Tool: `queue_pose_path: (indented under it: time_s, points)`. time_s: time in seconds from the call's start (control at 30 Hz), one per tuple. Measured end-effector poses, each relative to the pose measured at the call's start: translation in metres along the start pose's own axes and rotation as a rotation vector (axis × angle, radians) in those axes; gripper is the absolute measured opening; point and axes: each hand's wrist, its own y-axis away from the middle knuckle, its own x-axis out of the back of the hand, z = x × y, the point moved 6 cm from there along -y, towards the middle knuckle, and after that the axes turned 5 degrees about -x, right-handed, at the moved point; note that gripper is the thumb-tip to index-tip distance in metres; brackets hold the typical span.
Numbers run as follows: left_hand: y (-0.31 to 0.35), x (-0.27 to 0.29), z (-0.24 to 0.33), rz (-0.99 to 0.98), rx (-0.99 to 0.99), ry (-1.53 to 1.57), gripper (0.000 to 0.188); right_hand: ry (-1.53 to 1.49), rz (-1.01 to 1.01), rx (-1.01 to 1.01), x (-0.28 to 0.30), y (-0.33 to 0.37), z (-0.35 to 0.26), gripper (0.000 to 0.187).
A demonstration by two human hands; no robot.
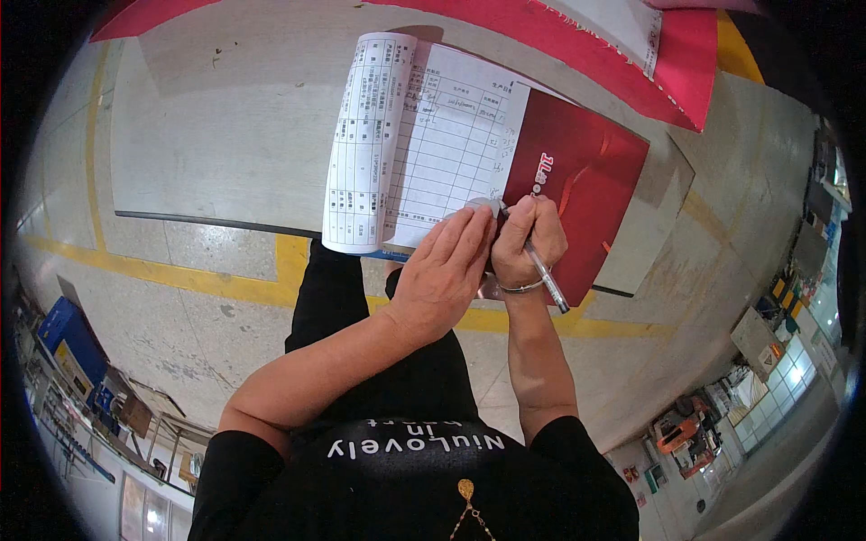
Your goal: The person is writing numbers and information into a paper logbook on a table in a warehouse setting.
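Note:
My right hand (530, 239) is closed around a slim pen (547, 270), its tip at a narrow strip of white paper (498, 160) with handwriting on it. That strip borders a dark red glossy folder or booklet (577, 180), which lies partly under my right hand. My left hand (442, 270) lies flat, its outstretched fingers over the lower edge of a printed form (442, 162). A small greyish patch shows at the fingertips; I cannot make out what it is. Left of the form, a turned-back page (365, 144) curls into a roll.
Everything lies on a pale table (225, 135) with a dark front edge. A bright red sheet-like piece (613, 63) with a ragged edge covers the far right. Yellow lines (198, 281) mark the floor. Blue equipment (72, 338) stands far left, an orange machine (681, 435) at lower right.

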Motion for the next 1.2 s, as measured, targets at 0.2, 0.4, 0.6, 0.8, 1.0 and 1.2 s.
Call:
queue_pose_path:
  time_s: [0.2,0.4,0.6,0.8,1.0,1.2]
  points:
    - [-0.001,0.001,-0.001,-0.002,-0.015,0.007,0.052,0.037,0.007,0.002,0.000,0.001,0.001,0.027]
    - [0.001,0.000,-0.002,-0.029,-0.017,-0.050,0.063,-0.239,-0.012,-0.157,0.010,0.002,0.008,0.023]
    - [0.000,0.003,0.001,-0.008,-0.041,-0.070,0.061,-0.143,0.040,0.050,0.008,0.008,0.004,0.021]
    - [0.002,-0.001,-0.001,-0.002,-0.038,-0.072,0.059,-0.151,-0.048,0.049,0.003,0.004,-0.001,0.022]
    - [0.001,-0.001,0.001,-0.026,-0.039,-0.091,0.059,0.023,0.005,0.018,0.006,0.006,0.001,0.022]
    - [0.001,0.000,0.000,-0.005,-0.034,-0.082,0.061,-0.056,0.006,0.005,0.007,0.007,0.003,0.026]
